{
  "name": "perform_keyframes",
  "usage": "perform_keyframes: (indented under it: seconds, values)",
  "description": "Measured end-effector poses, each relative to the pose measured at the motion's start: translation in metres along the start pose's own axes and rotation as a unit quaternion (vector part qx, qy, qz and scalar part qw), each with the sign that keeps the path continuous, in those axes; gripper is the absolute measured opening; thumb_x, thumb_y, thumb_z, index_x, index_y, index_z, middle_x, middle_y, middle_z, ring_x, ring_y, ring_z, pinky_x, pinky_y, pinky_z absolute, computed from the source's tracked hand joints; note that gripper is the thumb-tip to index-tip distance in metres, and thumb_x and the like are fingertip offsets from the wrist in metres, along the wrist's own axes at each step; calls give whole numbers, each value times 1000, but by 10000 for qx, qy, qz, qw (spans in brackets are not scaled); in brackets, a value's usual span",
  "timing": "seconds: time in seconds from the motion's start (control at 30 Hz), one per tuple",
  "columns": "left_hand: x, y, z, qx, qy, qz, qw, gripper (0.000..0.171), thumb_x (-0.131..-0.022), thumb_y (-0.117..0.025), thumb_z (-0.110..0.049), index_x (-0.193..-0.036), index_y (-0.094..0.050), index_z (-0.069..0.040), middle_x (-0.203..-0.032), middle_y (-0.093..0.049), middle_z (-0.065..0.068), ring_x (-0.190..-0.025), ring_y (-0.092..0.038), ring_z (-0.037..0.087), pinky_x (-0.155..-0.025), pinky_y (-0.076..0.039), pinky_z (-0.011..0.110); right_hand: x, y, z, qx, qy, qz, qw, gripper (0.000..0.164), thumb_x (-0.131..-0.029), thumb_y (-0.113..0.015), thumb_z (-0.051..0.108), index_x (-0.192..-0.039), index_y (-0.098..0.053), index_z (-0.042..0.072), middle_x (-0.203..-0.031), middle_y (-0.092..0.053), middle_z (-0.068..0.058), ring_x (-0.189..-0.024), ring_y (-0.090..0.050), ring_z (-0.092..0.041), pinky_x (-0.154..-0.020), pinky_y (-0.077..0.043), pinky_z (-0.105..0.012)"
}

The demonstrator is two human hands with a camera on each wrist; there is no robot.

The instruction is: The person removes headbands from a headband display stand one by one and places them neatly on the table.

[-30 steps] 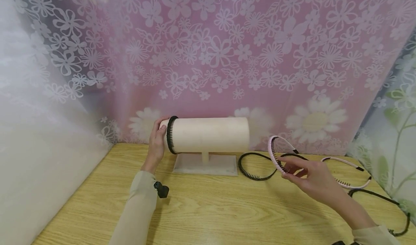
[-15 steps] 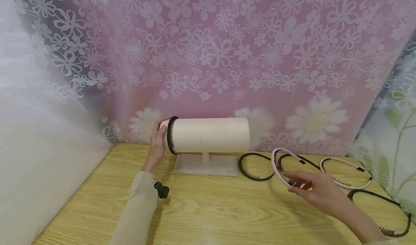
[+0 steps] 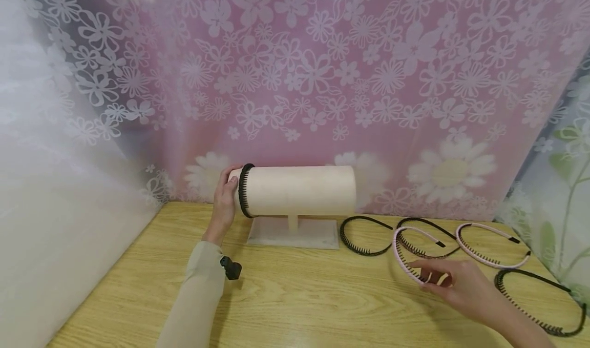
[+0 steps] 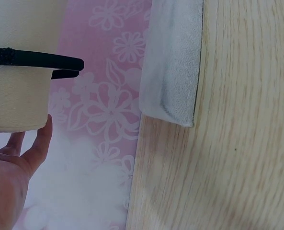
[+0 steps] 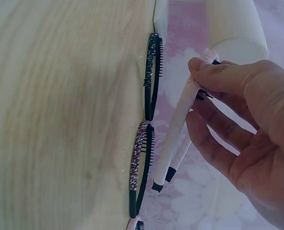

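Note:
A cream cylindrical headband stand (image 3: 304,189) lies sideways on its post and pale base (image 3: 318,235). Around its left end sits a black toothed headband (image 3: 244,190), its tips (image 4: 67,62) pointing down past the cylinder in the left wrist view. My left hand (image 3: 223,204) grips the stand's left end, thumb in front, fingers partly hidden behind. Between thumb and fingers, my right hand (image 3: 463,286) pinches a pink toothed headband (image 3: 400,253), held above the table at the right. Its black-capped tips (image 5: 157,186) point away from my hand in the right wrist view.
On the wooden table (image 3: 295,297) lie a black headband (image 3: 352,245), a dark speckled headband (image 3: 430,256), another pink headband (image 3: 481,258) and a black one (image 3: 521,307) at far right. A pink floral curtain (image 3: 295,81) hangs behind the stand.
My right hand has moved down and slightly right with the pink headband, away from the stand and lower toward the table. The left hand stays on the stand's end.

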State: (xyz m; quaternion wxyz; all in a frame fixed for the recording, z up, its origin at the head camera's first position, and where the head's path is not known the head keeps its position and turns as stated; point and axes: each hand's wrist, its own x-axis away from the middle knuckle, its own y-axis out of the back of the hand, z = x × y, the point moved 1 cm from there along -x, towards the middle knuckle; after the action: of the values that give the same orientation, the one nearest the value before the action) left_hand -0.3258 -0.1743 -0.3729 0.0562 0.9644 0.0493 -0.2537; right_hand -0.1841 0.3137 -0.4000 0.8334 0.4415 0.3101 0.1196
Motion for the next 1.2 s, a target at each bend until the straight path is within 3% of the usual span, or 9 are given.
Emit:
perform_keyframes:
  seconds: [0.13,0.23,0.67,0.97,1.2]
  values:
    - [5,-2,-16,-8,-10,24,10000,44,-108,-34,-21,-147,-46,-4,-148,-50,14,-120,-50,13,-99,-41,26,8,-2,-6,-46,-61,247,9997,41,-78,-84,2,-116,-75,14,-79,-69,17,-72,-59,9,-54,-51,-20]
    - [6,-2,-18,79,-36,42,10000,44,-108,-34,-20,-147,-45,-2,-148,-50,15,-121,-50,14,-100,-41,26,14,-2,-11,-117,-80,415,9990,41,-78,-83,2,-116,-75,14,-80,-70,16,-73,-59,9,-54,-51,-20]
    - [5,-1,-14,53,-1,35,10000,44,-108,-34,-24,-146,-48,-7,-146,-51,13,-119,-51,16,-99,-42,27,32,1,-24,-267,79,783,9965,42,-75,-85,-1,-113,-75,13,-79,-68,15,-69,-60,9,-53,-48,-19]
    - [4,-2,-14,35,-92,43,9999,45,-108,-34,-22,-147,-46,-3,-149,-50,15,-123,-50,14,-102,-40,26,42,4,-34,-548,-112,1540,9865,35,-83,-80,3,-117,-74,9,-84,-68,18,-74,-57,9,-55,-48,-21]
    - [4,-1,-14,81,-128,71,9999,47,-108,-35,-22,-148,-43,1,-150,-49,16,-124,-50,14,-102,-40,26,46,6,-38,-451,97,1665,9850,36,-81,-80,0,-116,-74,8,-82,-68,17,-71,-55,9,-53,-43,-21]
